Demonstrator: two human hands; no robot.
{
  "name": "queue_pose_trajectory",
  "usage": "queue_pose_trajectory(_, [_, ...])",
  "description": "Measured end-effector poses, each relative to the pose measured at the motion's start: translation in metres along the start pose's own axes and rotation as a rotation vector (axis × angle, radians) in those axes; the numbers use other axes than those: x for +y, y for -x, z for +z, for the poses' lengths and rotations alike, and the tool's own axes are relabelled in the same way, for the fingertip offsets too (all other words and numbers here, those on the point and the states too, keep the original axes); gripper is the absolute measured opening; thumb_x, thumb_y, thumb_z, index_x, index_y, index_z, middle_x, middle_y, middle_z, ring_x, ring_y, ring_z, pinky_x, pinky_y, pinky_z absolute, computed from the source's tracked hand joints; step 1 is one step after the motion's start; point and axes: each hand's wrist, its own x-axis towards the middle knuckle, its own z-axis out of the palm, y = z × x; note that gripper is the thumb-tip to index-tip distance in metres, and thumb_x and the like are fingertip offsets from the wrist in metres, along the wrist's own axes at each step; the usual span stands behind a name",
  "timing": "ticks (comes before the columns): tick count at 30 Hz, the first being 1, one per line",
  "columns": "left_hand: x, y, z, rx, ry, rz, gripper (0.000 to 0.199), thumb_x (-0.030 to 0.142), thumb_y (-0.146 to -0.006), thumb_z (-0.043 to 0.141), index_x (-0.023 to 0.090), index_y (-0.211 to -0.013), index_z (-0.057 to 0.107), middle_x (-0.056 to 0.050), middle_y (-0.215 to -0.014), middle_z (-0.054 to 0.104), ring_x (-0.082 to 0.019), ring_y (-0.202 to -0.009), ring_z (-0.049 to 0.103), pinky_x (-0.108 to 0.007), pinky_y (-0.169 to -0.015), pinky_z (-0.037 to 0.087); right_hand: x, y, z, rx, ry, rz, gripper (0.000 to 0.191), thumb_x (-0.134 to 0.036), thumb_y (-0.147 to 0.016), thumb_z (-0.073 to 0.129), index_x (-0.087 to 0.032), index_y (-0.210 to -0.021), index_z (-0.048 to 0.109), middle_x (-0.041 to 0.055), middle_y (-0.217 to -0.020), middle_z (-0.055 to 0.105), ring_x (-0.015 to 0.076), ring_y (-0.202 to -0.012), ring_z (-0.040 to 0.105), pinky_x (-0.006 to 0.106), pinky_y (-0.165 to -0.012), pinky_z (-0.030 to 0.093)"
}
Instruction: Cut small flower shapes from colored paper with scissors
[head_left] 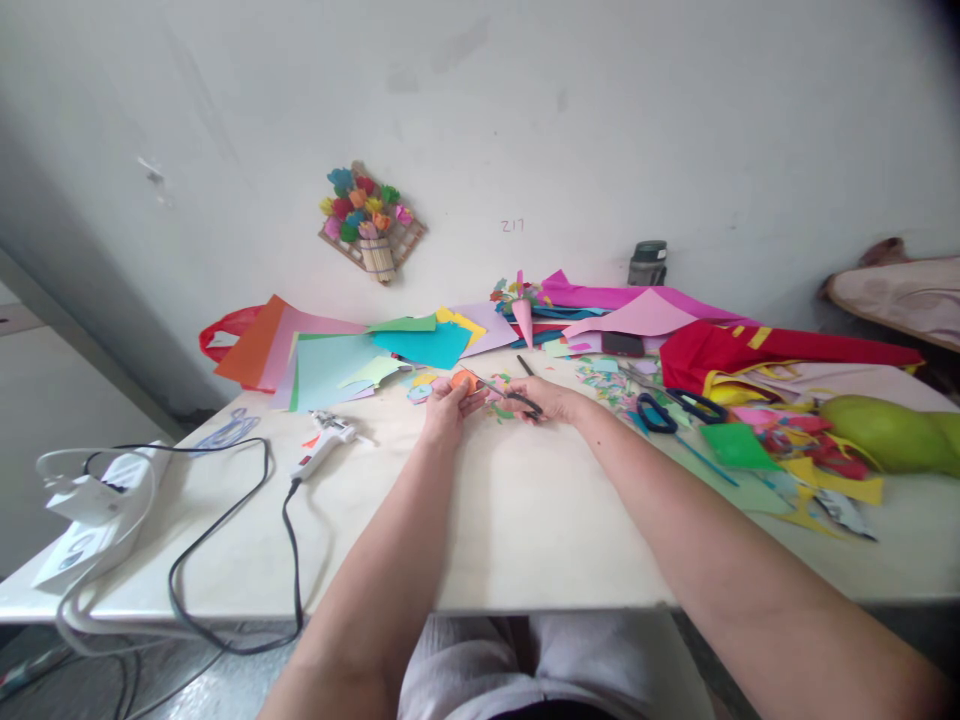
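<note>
Near the middle of the table, my left hand pinches a small piece of orange paper. My right hand is closed round the dark handles of a pair of scissors, whose blades point left and reach the orange paper. Small coloured paper scraps lie between and behind my hands. A black pen-like stick rests just behind my right hand. Whether the blades are cutting into the paper is too small to tell.
A white glue gun with a black cable and a power strip are at left. Coloured sheets line the back. Blue-handled scissors, scraps and a green bag lie at right. A pink paper cone stands behind.
</note>
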Motion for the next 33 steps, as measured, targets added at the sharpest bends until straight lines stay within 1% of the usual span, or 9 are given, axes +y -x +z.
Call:
queue_pose_trajectory(6, [-0.001, 0.0, 0.0, -0.002, 0.002, 0.003, 0.02, 0.024, -0.066, 0.072, 0.013, -0.079, 0.061, -0.005, -0.072, 0.069, -0.018, -0.066, 0.068, -0.026, -0.062, 0.054, 0.0, 0.0, 0.0, 0.0, 0.012, -0.005, 0.018, -0.032, -0.077, 0.058, -0.016, -0.074, 0.049, -0.008, -0.038, 0.041, 0.0048, -0.028, 0.033, 0.016, -0.029, 0.021])
queue_pose_trajectory(11, [0.0, 0.0, 0.001, 0.001, -0.022, 0.006, 0.022, 0.026, -0.066, 0.072, 0.013, -0.081, 0.061, -0.005, -0.073, 0.069, -0.019, -0.067, 0.068, -0.029, -0.066, 0.054, 0.001, 0.0, 0.0, -0.002, -0.003, -0.03, 0.02, -0.032, -0.076, 0.059, -0.015, -0.073, 0.049, -0.0078, -0.038, 0.042, 0.0046, -0.028, 0.034, 0.016, -0.028, 0.021])
queue_pose_trajectory(14, [0.0, 0.001, 0.001, -0.01, -0.017, 0.012, 0.023, 0.026, -0.065, 0.072, 0.013, -0.08, 0.061, -0.005, -0.073, 0.069, -0.019, -0.068, 0.068, -0.028, -0.065, 0.054, 0.002, -0.002, 0.001, -0.001, -0.019, -0.027, 0.019, -0.032, -0.075, 0.059, -0.016, -0.072, 0.05, -0.0081, -0.037, 0.041, 0.0046, -0.028, 0.033, 0.016, -0.028, 0.021])
queue_pose_trajectory(21, [-0.001, 0.0, -0.001, 0.004, -0.03, 0.013, 0.026, 0.028, -0.064, 0.073, 0.013, -0.082, 0.062, -0.006, -0.075, 0.069, -0.02, -0.069, 0.069, -0.029, -0.067, 0.054, 0.004, -0.004, 0.0, -0.001, -0.027, -0.042, 0.02, -0.029, -0.07, 0.065, -0.016, -0.075, 0.051, -0.0083, -0.037, 0.042, 0.0055, -0.028, 0.034, 0.017, -0.028, 0.023])
queue_pose_trajectory(26, [-0.001, -0.001, -0.001, 0.01, -0.03, 0.009, 0.024, 0.027, -0.065, 0.073, 0.013, -0.082, 0.062, -0.006, -0.075, 0.069, -0.02, -0.069, 0.068, -0.029, -0.067, 0.054, 0.008, -0.006, -0.001, 0.004, -0.012, -0.044, 0.019, -0.03, -0.072, 0.064, -0.016, -0.074, 0.051, -0.008, -0.038, 0.042, 0.0054, -0.029, 0.035, 0.017, -0.029, 0.022])
queue_pose_trajectory(33, [-0.001, -0.001, -0.001, -0.008, -0.009, 0.015, 0.024, 0.027, -0.064, 0.073, 0.013, -0.081, 0.062, -0.005, -0.074, 0.069, -0.019, -0.068, 0.068, -0.028, -0.065, 0.053, 0.017, -0.014, -0.004, -0.01, -0.037, -0.046, 0.021, -0.03, -0.069, 0.066, -0.015, -0.076, 0.052, -0.0081, -0.039, 0.044, 0.0053, -0.03, 0.035, 0.016, -0.031, 0.026])
